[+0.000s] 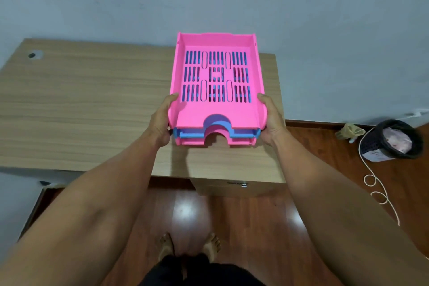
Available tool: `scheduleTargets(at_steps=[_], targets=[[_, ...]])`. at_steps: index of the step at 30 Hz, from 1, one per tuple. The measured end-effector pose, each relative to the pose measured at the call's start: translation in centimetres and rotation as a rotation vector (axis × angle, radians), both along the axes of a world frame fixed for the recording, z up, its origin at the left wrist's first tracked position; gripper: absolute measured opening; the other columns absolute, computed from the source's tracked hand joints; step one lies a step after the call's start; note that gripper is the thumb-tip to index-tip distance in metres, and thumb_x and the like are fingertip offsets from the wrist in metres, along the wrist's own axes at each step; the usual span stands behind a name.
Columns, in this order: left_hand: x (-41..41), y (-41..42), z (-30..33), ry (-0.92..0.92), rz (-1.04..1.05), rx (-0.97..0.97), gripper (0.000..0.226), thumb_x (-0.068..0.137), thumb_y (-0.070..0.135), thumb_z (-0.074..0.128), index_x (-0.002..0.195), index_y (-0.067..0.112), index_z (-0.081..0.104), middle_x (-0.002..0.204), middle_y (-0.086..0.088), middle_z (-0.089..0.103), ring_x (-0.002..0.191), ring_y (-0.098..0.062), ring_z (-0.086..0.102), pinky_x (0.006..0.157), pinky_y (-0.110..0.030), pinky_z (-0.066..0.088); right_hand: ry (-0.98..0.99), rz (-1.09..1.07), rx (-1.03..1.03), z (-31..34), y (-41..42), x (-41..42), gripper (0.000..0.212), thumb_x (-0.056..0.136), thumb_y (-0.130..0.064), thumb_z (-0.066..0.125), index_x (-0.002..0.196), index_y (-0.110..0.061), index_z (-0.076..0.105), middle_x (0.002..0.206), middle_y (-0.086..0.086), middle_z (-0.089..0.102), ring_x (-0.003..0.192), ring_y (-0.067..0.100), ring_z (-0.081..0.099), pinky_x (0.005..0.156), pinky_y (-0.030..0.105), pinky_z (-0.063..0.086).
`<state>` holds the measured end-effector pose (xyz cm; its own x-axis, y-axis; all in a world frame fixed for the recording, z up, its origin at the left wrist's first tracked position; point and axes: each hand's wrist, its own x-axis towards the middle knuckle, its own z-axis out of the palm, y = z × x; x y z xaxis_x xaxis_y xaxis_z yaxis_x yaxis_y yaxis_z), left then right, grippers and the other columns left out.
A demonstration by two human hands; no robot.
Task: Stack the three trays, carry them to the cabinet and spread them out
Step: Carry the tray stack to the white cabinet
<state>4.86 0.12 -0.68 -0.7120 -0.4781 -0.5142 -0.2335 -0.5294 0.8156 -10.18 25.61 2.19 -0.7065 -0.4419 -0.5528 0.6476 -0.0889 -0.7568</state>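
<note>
Three slotted plastic trays are stacked: a pink tray (197,112) on top, a blue tray (192,135) in the middle and a pink bottom tray (192,142). The stack is held just above the right part of a wooden desk top (92,100). My left hand (162,121) grips the stack's near left corner, thumb on the top tray's rim. My right hand (271,121) grips the near right corner the same way. Whether the stack touches the desk cannot be told.
A low drawer cabinet with a lock (239,187) stands under the desk's right end. A black mesh waste bin (394,141) and a white cord (378,193) lie on the wood floor to the right. A grey wall is behind the desk. My bare feet (190,246) stand below.
</note>
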Motion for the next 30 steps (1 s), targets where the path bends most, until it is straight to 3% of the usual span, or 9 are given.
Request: scheduleTargets(at_steps=[3,6,10,15,18,20,23,27,30], targets=[[1.6,-1.4,2.4,0.022,0.049,-0.018,0.048,0.096,0.052,0.065,0.126,0.015,0.069,0.099,-0.002,0.080,0.093,-0.027,0.076,0.083,-0.041,0.064,0.071,0.009,0.027,2.0,-2.4,0.6,0.043,0.090,-0.040,0.075,0.120,-0.010,0.066,0.095,0.011,0.081,0.099,0.036,0.076,0.086,0.051,0.061],[4.2,-3.4,4.6,0.068,0.079,-0.013,0.052,0.096,0.053,0.065,0.129,0.013,0.068,0.094,-0.001,0.080,0.083,-0.023,0.078,0.067,-0.036,0.065,0.110,0.076,0.022,4.2,-5.1,1.7,0.030,0.094,-0.037,0.071,0.110,-0.012,0.066,0.079,0.005,0.080,0.080,0.027,0.075,0.086,0.051,0.061],[9.0,-6.1,6.8,0.112,0.170,-0.043,0.085,0.071,0.063,0.084,0.139,0.015,0.065,0.136,-0.016,0.071,0.105,-0.032,0.074,0.077,-0.043,0.064,0.154,0.111,0.016,5.9,-9.1,3.9,0.053,0.079,-0.044,0.084,0.117,-0.010,0.069,0.096,0.011,0.081,0.092,0.034,0.077,0.099,0.062,0.056],[17.6,-8.6,9.8,0.175,0.274,-0.088,0.063,0.092,0.057,0.068,0.140,0.016,0.064,0.123,-0.009,0.075,0.102,-0.029,0.077,0.076,-0.043,0.066,0.199,0.198,-0.012,7.6,-15.1,8.9,0.080,0.049,-0.048,0.096,0.115,-0.010,0.074,0.107,0.017,0.081,0.102,0.039,0.077,0.094,0.062,0.059],[23.9,-9.7,10.8,0.175,0.404,-0.139,0.073,0.080,0.064,0.078,0.137,0.019,0.068,0.133,-0.011,0.073,0.121,-0.036,0.072,0.097,-0.055,0.060,0.204,0.256,-0.068,8.0,-18.2,12.9,0.091,0.041,-0.051,0.101,0.118,-0.011,0.074,0.111,0.017,0.080,0.106,0.040,0.076,0.096,0.064,0.057],[28.3,-9.6,11.7,0.183,0.464,-0.156,0.063,0.086,0.061,0.073,0.134,0.019,0.070,0.123,-0.010,0.078,0.116,-0.033,0.074,0.099,-0.052,0.060,0.218,0.319,-0.089,8.6,-19.9,16.7,0.088,0.044,-0.051,0.100,0.119,-0.012,0.074,0.112,0.016,0.080,0.108,0.039,0.075,0.098,0.064,0.056],[35.3,-9.0,12.6,0.220,0.512,-0.140,0.052,0.099,0.054,0.059,0.132,0.015,0.068,0.105,-0.007,0.081,0.092,-0.025,0.079,0.077,-0.039,0.067,0.243,0.425,-0.106,9.8,-21.8,23.3,0.077,0.050,-0.049,0.095,0.115,-0.012,0.075,0.110,0.013,0.081,0.108,0.038,0.075,0.098,0.061,0.057],[46.2,-7.8,13.0,0.179,0.669,-0.198,0.088,0.066,0.071,0.083,0.135,0.017,0.069,0.124,-0.013,0.077,0.120,-0.036,0.072,0.105,-0.054,0.056,0.243,0.514,-0.135,10.5,-23.5,32.6,0.074,0.050,-0.054,0.094,0.110,-0.014,0.077,0.106,0.010,0.082,0.107,0.036,0.076,0.100,0.061,0.057],[54.8,-6.6,12.7,0.133,0.745,-0.221,0.095,0.058,0.078,0.084,0.134,0.022,0.070,0.130,-0.014,0.075,0.123,-0.037,0.070,0.111,-0.060,0.050,0.216,0.613,-0.161,11.3,-24.0,40.5,0.060,0.065,-0.044,0.092,0.113,-0.011,0.075,0.103,0.011,0.082,0.099,0.034,0.077,0.095,0.057,0.060]])
